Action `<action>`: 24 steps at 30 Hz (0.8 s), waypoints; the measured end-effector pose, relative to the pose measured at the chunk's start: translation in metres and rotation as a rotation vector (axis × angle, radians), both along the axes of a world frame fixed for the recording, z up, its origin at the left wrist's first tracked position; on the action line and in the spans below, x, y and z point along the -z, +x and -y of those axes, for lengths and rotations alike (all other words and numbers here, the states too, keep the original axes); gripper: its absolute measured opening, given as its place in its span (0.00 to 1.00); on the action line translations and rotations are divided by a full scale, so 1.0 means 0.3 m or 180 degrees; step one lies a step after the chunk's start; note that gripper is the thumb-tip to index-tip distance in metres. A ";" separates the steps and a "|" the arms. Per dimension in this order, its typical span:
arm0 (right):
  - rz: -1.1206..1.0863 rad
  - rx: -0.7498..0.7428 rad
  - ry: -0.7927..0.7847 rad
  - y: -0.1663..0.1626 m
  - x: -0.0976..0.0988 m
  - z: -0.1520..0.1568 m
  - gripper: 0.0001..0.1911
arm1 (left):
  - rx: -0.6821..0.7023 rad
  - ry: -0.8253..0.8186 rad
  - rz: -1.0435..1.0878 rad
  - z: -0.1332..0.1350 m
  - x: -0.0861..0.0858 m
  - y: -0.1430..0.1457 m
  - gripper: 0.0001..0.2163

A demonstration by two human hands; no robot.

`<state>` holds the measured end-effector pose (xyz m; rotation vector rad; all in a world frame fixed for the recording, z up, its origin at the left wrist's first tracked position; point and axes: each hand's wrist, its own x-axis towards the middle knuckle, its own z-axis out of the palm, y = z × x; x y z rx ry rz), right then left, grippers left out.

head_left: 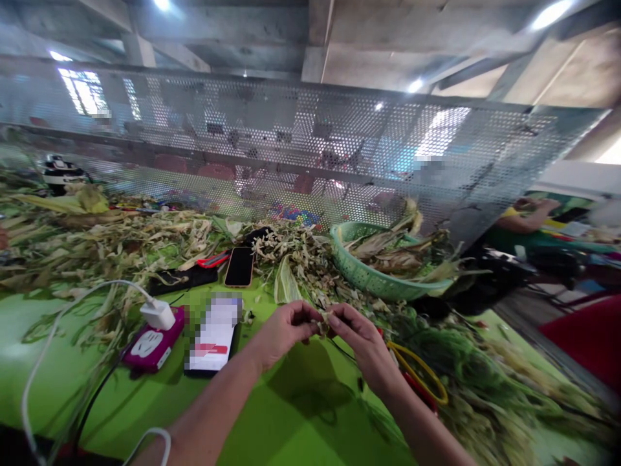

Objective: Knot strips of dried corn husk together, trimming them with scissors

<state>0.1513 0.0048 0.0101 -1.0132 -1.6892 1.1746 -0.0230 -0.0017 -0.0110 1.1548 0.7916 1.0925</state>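
Observation:
My left hand point(286, 331) and my right hand point(356, 333) meet above the green table point(301, 414), both pinching a small dried plant piece point(324, 321) between their fingertips. The fingers of each hand are curled closed on it. A heap of dried leaves and husks point(301, 259) lies just beyond the hands. A yellow ring point(427, 375) and something red lie on the table under my right wrist.
A green basket point(369, 275) with husks stands at right. Two phones point(239, 266) point(213, 333), a pink power strip point(152, 346) with a white charger, and cables lie at left. A perforated metal screen point(310, 155) backs the table. Another person's arm point(526, 217) shows far right.

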 end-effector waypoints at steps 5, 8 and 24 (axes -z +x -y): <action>0.0006 0.0013 -0.0008 0.002 -0.004 0.001 0.12 | 0.0021 0.0032 -0.0082 0.003 -0.007 0.002 0.16; 0.0015 0.0079 -0.0010 0.005 0.000 -0.003 0.12 | 0.0058 0.0071 -0.0141 0.002 -0.005 0.004 0.17; 0.0225 -0.0092 0.0238 0.002 -0.012 -0.004 0.10 | -0.0147 0.0197 0.0051 -0.002 0.000 0.007 0.13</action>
